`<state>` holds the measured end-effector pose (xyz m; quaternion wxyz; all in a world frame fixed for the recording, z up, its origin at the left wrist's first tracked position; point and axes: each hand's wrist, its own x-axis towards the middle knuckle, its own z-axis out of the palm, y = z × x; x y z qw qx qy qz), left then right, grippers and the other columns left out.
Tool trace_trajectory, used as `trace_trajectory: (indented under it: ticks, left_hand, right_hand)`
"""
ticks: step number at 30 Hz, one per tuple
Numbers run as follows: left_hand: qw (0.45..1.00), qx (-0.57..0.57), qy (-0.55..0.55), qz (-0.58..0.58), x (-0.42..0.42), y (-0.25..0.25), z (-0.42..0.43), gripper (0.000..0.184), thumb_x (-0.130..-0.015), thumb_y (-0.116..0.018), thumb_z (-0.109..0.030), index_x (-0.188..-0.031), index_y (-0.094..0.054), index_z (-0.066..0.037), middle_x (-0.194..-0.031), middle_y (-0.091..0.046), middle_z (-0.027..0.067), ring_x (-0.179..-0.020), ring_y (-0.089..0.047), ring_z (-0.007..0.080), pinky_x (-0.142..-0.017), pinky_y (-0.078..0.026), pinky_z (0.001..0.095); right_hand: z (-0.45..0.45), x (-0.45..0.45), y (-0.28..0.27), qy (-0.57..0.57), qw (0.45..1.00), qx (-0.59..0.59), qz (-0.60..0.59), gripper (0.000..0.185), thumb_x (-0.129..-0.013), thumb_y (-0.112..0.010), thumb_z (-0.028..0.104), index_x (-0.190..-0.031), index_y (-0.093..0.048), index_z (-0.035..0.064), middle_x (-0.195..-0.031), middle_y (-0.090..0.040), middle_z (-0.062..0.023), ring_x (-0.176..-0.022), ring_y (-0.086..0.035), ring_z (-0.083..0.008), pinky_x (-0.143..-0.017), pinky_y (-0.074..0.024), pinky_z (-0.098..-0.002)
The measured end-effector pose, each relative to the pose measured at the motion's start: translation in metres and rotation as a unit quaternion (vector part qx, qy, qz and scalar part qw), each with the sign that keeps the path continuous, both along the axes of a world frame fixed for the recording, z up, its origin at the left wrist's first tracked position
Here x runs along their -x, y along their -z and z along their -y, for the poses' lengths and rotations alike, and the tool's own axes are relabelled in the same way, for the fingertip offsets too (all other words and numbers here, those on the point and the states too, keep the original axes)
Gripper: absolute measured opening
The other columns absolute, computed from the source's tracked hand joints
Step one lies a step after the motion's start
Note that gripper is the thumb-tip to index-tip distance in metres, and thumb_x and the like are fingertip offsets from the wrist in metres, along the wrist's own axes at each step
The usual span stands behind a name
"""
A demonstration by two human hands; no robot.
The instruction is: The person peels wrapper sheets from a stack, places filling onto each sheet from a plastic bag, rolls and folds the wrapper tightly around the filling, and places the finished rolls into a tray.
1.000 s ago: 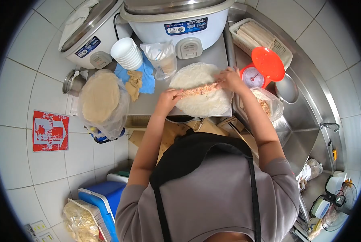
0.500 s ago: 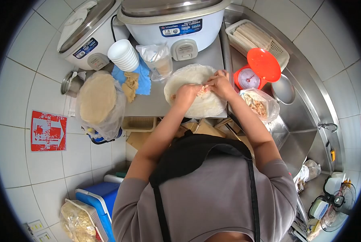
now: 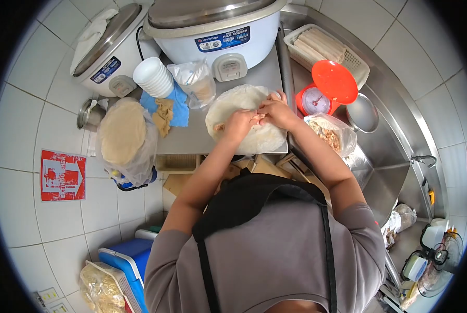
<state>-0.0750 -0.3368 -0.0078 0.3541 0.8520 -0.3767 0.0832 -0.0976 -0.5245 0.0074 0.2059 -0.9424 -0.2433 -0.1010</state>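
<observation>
A round, pale, thin wrapper sheet point(image 3: 246, 142) lies on the steel counter. Pinkish chopped filling point(image 3: 260, 119) shows between my two hands, with another bit visible at the sheet's left edge. My left hand point(image 3: 239, 124) has its fingers closed on this filling. From the right, my right hand point(image 3: 276, 112) meets it, fingers bent and pressed on the same filling. The fingertips partly hide the filling. To the right of my right hand, a clear plastic bag point(image 3: 343, 136) holds more chopped filling.
A red scale point(image 3: 315, 101) and a metal bowl point(image 3: 362, 113) stand right of the sheet. Farther back is a basket of pale rolls point(image 3: 357, 70). Stacked white bowls point(image 3: 154, 78), a blue cloth point(image 3: 179, 112), bagged wrappers point(image 3: 122, 130) and two rice cookers point(image 3: 212, 39) sit behind and left.
My hands have drawn closer together over the filling, and less of it shows between them. The whole view has shifted slightly.
</observation>
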Motion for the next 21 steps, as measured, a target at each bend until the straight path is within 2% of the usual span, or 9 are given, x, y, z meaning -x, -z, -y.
trace_trajectory:
  ticks: [4,5,9,12,15,17,18,20,21]
  left_hand:
    - [0.999,-0.007,-0.040,-0.012,0.006,-0.014,0.008,0.025,-0.074,-0.068,-0.021,-0.093,-0.069,-0.006,-0.084,-0.065,0.0146,-0.077,-0.062,0.0301,-0.069,-0.049,0.0373]
    - [0.999,-0.004,-0.045,-0.013,0.008,-0.017,0.012,0.024,-0.075,-0.067,-0.022,-0.093,-0.069,-0.006,-0.084,-0.065,0.0139,-0.077,-0.062,0.0303,-0.069,-0.049,0.0377]
    - [0.996,-0.065,-0.029,0.055,-0.001,-0.008,0.022,0.024,-0.077,-0.061,-0.028,-0.089,-0.069,-0.009,-0.079,-0.065,0.0112,-0.069,-0.060,0.0297,-0.072,-0.047,0.0389]
    - [0.999,-0.023,-0.008,0.047,-0.001,-0.003,0.026,0.024,-0.076,-0.063,-0.027,-0.089,-0.069,-0.008,-0.079,-0.065,0.0118,-0.072,-0.060,0.0295,-0.073,-0.047,0.0393]
    - [0.999,-0.021,0.010,-0.035,0.000,-0.010,0.022,0.023,-0.076,-0.065,-0.023,-0.092,-0.068,-0.006,-0.083,-0.065,0.0126,-0.076,-0.060,0.0291,-0.073,-0.046,0.0406]
    - [0.998,0.042,-0.054,0.009,-0.002,-0.011,0.013,0.022,-0.077,-0.066,-0.018,-0.095,-0.067,-0.005,-0.091,-0.065,0.0140,-0.077,-0.061,0.0288,-0.074,-0.048,0.0387]
    - [0.993,0.071,-0.086,0.032,-0.004,-0.012,0.006,0.022,-0.078,-0.067,-0.016,-0.097,-0.066,-0.005,-0.095,-0.065,0.0147,-0.078,-0.062,0.0286,-0.074,-0.048,0.0377]
    - [0.986,0.123,-0.111,0.029,-0.003,-0.031,-0.022,0.025,-0.078,-0.067,-0.012,-0.102,-0.064,-0.004,-0.091,-0.065,0.0146,-0.076,-0.062,0.0278,-0.074,-0.048,0.0360]
    - [0.981,0.149,-0.123,0.028,-0.001,-0.040,-0.037,0.027,-0.078,-0.067,-0.010,-0.104,-0.064,-0.004,-0.089,-0.065,0.0146,-0.075,-0.062,0.0275,-0.074,-0.049,0.0352]
  right_hand:
    - [0.019,0.002,-0.013,0.057,0.998,0.020,-0.036,0.042,-0.059,-0.076,0.029,-0.098,-0.067,0.0194,-0.095,-0.059,0.0016,-0.098,-0.046,-0.0233,-0.101,-0.0221,-0.0498]
    - [0.021,0.002,-0.018,0.075,0.991,0.057,-0.090,0.045,-0.058,-0.077,0.027,-0.101,-0.067,0.0197,-0.095,-0.060,0.0023,-0.098,-0.046,-0.0223,-0.099,-0.0235,-0.0474]
    - [0.028,-0.003,-0.003,0.037,0.996,0.034,-0.073,0.037,-0.059,-0.076,0.023,-0.095,-0.068,0.0182,-0.090,-0.061,0.0040,-0.097,-0.046,-0.0208,-0.098,-0.0235,-0.0469]
    - [0.032,-0.001,-0.002,0.022,0.998,-0.003,-0.054,0.030,-0.060,-0.075,0.022,-0.090,-0.070,0.0176,-0.088,-0.061,0.0047,-0.097,-0.046,-0.0203,-0.099,-0.0229,-0.0469]
    - [0.037,-0.004,-0.008,0.030,0.998,-0.022,-0.044,0.028,-0.061,-0.075,0.021,-0.089,-0.070,0.0170,-0.087,-0.060,0.0044,-0.097,-0.046,-0.0207,-0.098,-0.0230,-0.0456]
    - [0.040,-0.006,-0.001,0.028,0.999,0.014,-0.022,0.033,-0.060,-0.076,0.019,-0.092,-0.069,0.0162,-0.086,-0.060,0.0040,-0.096,-0.047,-0.0209,-0.095,-0.0244,-0.0427]
    - [0.040,-0.005,-0.002,0.029,0.999,0.019,-0.028,0.032,-0.062,-0.075,0.020,-0.093,-0.068,0.0153,-0.087,-0.060,0.0032,-0.096,-0.047,-0.0215,-0.096,-0.0235,-0.0447]
    - [0.041,-0.003,-0.011,0.029,0.998,0.032,-0.040,0.031,-0.064,-0.073,0.020,-0.094,-0.067,0.0136,-0.089,-0.060,0.0016,-0.098,-0.047,-0.0228,-0.099,-0.0218,-0.0488]
    - [0.042,0.000,-0.012,0.047,0.999,-0.007,-0.025,0.029,-0.065,-0.072,0.018,-0.093,-0.067,0.0128,-0.089,-0.059,0.0010,-0.097,-0.048,-0.0230,-0.097,-0.0237,-0.0481]
